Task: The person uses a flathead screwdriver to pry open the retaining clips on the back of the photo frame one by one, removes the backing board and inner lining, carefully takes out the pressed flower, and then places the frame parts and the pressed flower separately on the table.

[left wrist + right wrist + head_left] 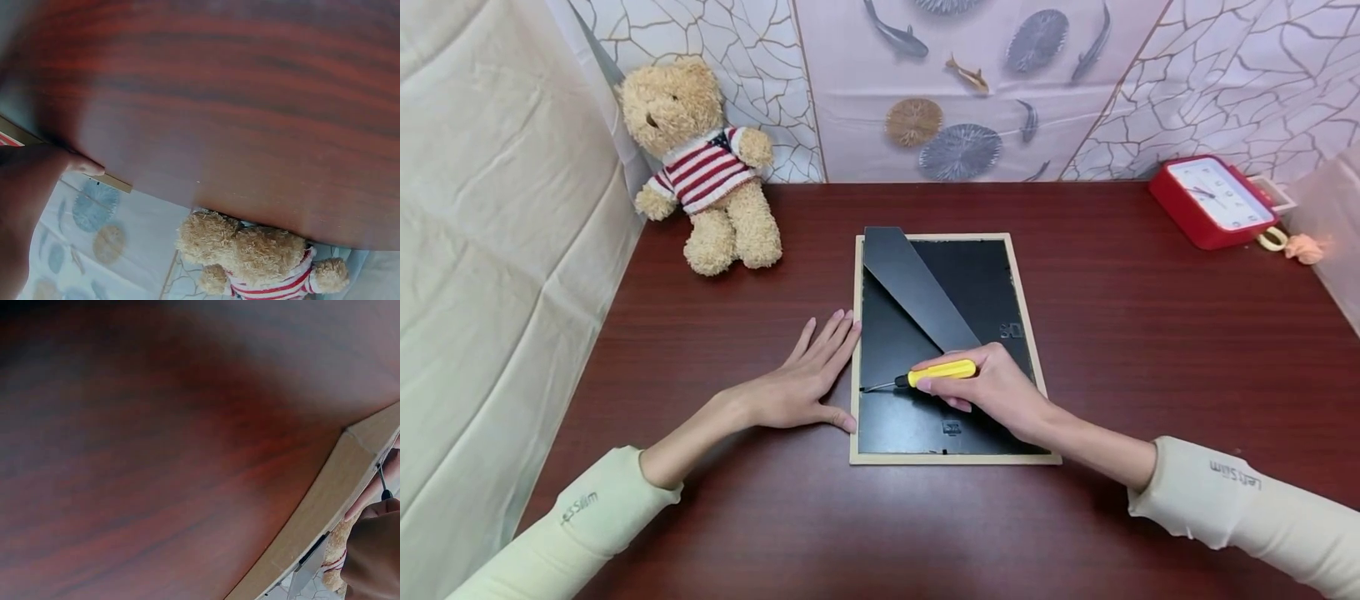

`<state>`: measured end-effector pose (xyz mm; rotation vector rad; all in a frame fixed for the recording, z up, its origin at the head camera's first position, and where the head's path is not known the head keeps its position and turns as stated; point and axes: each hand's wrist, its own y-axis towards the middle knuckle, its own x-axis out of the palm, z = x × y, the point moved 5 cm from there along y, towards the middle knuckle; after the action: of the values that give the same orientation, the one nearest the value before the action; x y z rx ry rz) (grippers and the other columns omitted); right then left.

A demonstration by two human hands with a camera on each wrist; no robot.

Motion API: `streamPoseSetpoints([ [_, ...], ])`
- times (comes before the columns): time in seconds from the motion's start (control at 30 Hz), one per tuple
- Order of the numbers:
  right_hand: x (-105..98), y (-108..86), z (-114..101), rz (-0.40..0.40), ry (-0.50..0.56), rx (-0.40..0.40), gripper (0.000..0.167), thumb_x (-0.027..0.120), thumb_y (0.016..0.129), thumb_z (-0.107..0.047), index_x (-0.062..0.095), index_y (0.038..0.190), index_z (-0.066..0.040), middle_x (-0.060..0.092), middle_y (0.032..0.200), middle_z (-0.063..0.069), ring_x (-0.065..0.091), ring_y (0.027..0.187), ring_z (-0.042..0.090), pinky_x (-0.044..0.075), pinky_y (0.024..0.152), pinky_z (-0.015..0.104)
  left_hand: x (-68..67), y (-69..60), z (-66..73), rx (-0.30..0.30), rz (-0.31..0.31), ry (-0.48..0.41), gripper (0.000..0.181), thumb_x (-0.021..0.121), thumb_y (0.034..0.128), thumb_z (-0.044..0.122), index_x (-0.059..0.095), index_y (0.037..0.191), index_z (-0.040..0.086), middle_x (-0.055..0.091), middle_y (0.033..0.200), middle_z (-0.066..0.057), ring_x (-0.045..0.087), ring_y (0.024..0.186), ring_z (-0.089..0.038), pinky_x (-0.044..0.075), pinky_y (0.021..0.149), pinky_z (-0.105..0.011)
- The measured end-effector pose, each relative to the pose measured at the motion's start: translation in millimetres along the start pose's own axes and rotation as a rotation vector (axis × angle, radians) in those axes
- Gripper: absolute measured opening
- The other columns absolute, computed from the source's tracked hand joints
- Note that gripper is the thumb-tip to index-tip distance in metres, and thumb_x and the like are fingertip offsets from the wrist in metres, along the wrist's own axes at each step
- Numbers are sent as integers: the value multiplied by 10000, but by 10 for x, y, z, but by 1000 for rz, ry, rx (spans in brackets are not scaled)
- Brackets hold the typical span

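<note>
A picture frame (pixel 1030 358) lies face down on the table, its black backing board (pixel 895 333) showing inside a pale wooden rim. The stand leg (pixel 917 283) slants across the backing. My right hand (pixel 1000 392) grips a yellow-handled screwdriver (pixel 943 372), whose metal tip touches the left inner edge of the rim near a small dark tab (pixel 862 390). Fingers spread, my left hand (pixel 801 383) rests on the table with its fingertips and thumb against the frame's left side. In the right wrist view the screwdriver's shaft (pixel 382 478) shows beyond the wooden rim.
A teddy bear (pixel 711 167) in a striped sweater sits at the back left of the dark red wooden table (pixel 1112 333). At the back right stands a red clock (pixel 1213 200), with a small orange item (pixel 1305 248) beside it. Patterned cloth (pixel 865 100) hangs behind.
</note>
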<state>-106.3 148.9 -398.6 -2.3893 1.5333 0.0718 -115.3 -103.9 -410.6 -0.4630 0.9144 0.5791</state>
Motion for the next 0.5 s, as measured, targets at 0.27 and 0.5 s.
streamPoseSetpoints([
  [0.27, 78, -11, -25, -20, 51, -51, 255, 841, 973, -124, 833, 1207, -23, 763, 836, 140, 645, 649, 131, 577, 673, 222, 23, 6, 14, 0, 14, 26, 1254, 828, 916, 440, 35, 1706, -123, -63, 1799, -336, -83, 1688, -492, -74, 1323, -695],
  [0.5, 128, -8, -79, -30, 80, -80, 290, 826, 983, -94, 800, 1239, 40, 822, 943, 212, 800, 760, 189, 662, 799, 286, 36, 18, 17, -4, 20, 45, 1253, 821, 910, 448, 42, 1705, -126, -48, 1798, -339, -73, 1690, -489, -71, 1321, -700],
])
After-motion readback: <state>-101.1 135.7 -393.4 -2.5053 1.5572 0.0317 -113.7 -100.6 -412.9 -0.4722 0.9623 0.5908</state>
